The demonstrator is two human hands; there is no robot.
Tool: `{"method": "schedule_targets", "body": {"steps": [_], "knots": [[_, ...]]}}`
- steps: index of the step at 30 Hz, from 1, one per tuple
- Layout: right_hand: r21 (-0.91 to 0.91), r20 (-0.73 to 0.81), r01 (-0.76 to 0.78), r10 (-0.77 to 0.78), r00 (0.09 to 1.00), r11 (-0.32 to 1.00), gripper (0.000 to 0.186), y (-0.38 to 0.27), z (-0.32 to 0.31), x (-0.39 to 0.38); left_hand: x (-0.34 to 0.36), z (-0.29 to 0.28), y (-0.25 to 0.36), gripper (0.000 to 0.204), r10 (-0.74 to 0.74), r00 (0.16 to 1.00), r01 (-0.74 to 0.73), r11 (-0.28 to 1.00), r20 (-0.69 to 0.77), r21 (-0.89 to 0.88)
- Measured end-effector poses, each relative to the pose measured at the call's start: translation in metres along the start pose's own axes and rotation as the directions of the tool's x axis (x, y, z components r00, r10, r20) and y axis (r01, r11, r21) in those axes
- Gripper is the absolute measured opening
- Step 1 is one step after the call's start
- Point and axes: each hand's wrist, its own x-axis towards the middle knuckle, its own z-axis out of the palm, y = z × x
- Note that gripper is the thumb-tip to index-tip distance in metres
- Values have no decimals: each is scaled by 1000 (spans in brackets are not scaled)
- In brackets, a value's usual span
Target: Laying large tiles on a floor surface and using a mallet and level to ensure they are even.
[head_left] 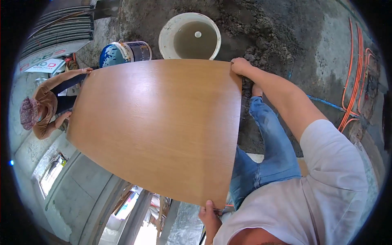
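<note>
A large wood-coloured panel [155, 130] with a glossy face spans the middle of the view, raised off the floor. My right hand [241, 66] grips its far right corner, fingers curled over the edge. At the near right corner my left hand [209, 215] is closed on the edge, thumb on top; its other fingers are partly hidden. The opposite, left end is held by a co-worker [45, 108] in a brown top and patterned cap, one hand at each corner.
Beyond the panel stand a white bucket [166, 41] of murky water and a tipped, blue-stained bucket [112, 56]. Wet mortar [269, 36] is heaped on the floor. Stacked sheets [61, 32] lie far left. Orange conduits [359, 69] and a blue pipe [324, 101] run along the right.
</note>
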Motion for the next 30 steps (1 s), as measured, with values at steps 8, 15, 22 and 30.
{"method": "schedule_targets", "body": {"steps": [8, 15, 22, 30], "knots": [[198, -120, 739, -732, 671, 644, 41, -36, -56, -195, -52, 4, 51, 24, 384, 915, -363, 918, 128, -160], [189, -353, 776, -696, 625, 602, 46, -87, -109, -279, -49, 67, 169, 17, 941, 111, -994, 101, 320, 48], [426, -618, 437, -97, 780, 792, 29, -88, -163, -227, 123, 255, 206, 39, 825, 561, -559, 441, 71, -702], [572, -761, 492, 201, 617, 656, 36, -66, -248, -166, 225, 448, 146, 66, 351, 558, 442, 642, 752, -627]]}}
